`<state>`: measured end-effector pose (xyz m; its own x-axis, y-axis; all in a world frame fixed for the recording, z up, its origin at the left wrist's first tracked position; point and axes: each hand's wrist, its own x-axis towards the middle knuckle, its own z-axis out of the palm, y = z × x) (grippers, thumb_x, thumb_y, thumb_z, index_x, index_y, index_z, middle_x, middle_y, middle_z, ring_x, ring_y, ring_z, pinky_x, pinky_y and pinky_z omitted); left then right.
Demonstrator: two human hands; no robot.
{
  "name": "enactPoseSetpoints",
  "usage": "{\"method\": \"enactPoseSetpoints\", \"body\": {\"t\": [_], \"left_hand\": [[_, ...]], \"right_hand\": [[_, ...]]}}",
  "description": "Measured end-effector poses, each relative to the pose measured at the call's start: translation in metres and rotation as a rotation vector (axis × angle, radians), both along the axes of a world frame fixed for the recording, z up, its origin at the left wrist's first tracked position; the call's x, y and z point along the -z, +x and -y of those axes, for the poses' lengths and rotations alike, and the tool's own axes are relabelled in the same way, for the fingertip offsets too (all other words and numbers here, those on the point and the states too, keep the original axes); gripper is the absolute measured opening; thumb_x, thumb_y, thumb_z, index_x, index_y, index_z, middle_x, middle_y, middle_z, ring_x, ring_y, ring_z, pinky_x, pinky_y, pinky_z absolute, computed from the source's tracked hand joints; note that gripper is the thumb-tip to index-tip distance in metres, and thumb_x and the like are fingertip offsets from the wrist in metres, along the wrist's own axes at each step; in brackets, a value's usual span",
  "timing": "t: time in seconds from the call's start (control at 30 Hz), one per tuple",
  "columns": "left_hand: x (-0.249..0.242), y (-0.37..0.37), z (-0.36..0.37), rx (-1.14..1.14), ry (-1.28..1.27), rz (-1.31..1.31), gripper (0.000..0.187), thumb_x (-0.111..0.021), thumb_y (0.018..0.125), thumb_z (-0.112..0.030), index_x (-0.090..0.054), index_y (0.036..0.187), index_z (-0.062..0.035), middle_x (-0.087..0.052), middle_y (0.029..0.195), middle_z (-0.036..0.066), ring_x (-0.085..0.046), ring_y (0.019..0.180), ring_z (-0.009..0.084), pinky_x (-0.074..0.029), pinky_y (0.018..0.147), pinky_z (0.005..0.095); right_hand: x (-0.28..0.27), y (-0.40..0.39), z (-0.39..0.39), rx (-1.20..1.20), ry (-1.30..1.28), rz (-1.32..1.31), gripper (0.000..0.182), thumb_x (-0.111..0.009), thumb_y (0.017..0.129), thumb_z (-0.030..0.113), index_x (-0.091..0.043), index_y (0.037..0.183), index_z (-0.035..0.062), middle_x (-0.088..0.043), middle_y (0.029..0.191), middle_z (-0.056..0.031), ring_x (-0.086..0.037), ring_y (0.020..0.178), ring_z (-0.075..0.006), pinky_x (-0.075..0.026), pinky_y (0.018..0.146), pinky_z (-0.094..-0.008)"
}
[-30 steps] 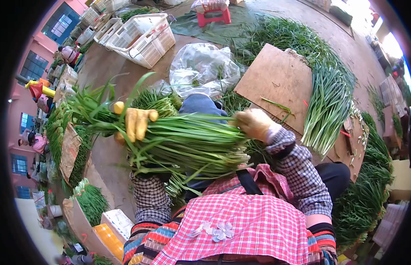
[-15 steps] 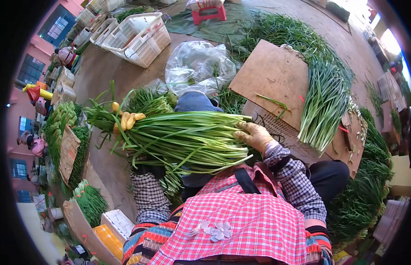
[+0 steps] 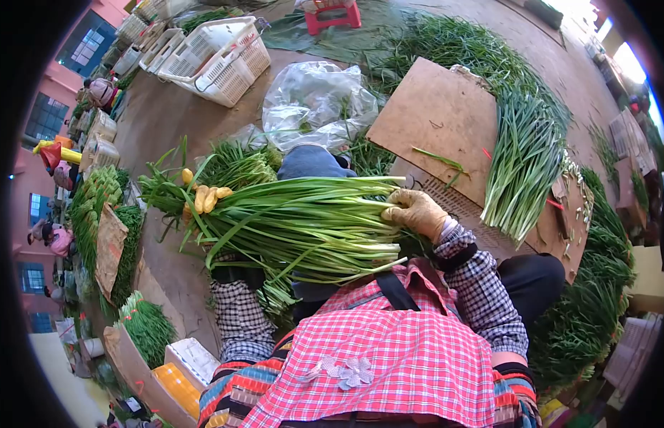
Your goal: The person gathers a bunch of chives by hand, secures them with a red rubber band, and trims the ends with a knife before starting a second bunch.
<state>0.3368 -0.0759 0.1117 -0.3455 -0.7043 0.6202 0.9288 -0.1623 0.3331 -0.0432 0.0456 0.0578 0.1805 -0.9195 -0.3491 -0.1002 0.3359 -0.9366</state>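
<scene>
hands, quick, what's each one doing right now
Left hand: closed around the bundle of green stalks.
Right hand: pressed against the bundle's cut ends, fingers curled.

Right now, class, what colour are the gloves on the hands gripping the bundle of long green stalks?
Yellow gloves, clearest in the head view.
</scene>
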Motion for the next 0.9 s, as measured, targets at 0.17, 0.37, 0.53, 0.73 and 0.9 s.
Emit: {"method": "enactPoseSetpoints", "body": {"t": [0.17, 0.37, 0.53, 0.73, 0.9], "left_hand": [[0.01, 0.01, 0.009, 0.078, 0.06, 0.006, 0.051, -0.05, 0.092, -0.009, -0.036, 0.141, -0.0026, -0.056, 0.073, 0.001, -0.054, 0.077, 0.0141, -0.037, 0.096, 0.0362], [0.001, -0.004, -0.003, -0.041, 0.12, -0.034, 0.049, -0.047, 0.093, -0.008, -0.037, 0.141, -0.0022, -0.056, 0.072, 0.001, -0.055, 0.076, 0.0154, -0.038, 0.094, 0.0359], [0.007, 0.007, 0.003, -0.006, 0.104, -0.004, 0.049, -0.045, 0.094, -0.009, -0.035, 0.142, -0.0024, -0.055, 0.073, 0.002, -0.055, 0.078, 0.0158, -0.038, 0.095, 0.036], [0.013, 0.01, 0.004, 0.002, 0.078, -0.016, 0.049, -0.046, 0.094, -0.01, -0.037, 0.141, -0.0027, -0.058, 0.076, 0.0, -0.055, 0.079, 0.0135, -0.037, 0.097, 0.0339], [0.021, 0.014, 0.008, 0.026, 0.098, -0.027, 0.049, -0.046, 0.093, -0.012, -0.037, 0.141, -0.004, -0.058, 0.076, 0.0, -0.056, 0.081, 0.0123, -0.036, 0.098, 0.0329]], "right_hand": [[0.007, -0.001, 0.003, 0.125, 0.045, 0.466, 0.035, -0.069, 0.083, 0.022, -0.063, 0.109, -0.0009, -0.065, 0.097, -0.0035, -0.058, 0.086, -0.0115, -0.046, 0.081, -0.0245], [0.005, -0.004, 0.001, 0.045, 0.052, 0.244, 0.025, -0.068, 0.083, 0.022, -0.064, 0.097, 0.0006, -0.064, 0.087, -0.0006, -0.057, 0.079, -0.0102, -0.046, 0.073, -0.0249], [0.021, -0.017, -0.012, 0.005, 0.14, -0.179, 0.029, -0.069, 0.08, 0.028, -0.066, 0.092, 0.0025, -0.067, 0.083, -0.007, -0.063, 0.077, -0.016, -0.05, 0.067, -0.0309], [0.049, -0.047, -0.055, -0.235, 0.069, -1.152, 0.048, -0.064, 0.084, 0.038, -0.06, 0.123, 0.01, -0.066, 0.111, -0.0121, -0.065, 0.094, -0.0272, -0.05, 0.088, -0.0353], [0.013, -0.013, -0.04, 0.116, 0.017, 0.041, 0.037, -0.065, 0.088, 0.021, -0.061, 0.117, -0.0018, -0.066, 0.103, -0.0096, -0.062, 0.086, -0.0131, -0.05, 0.079, -0.0256]]}}
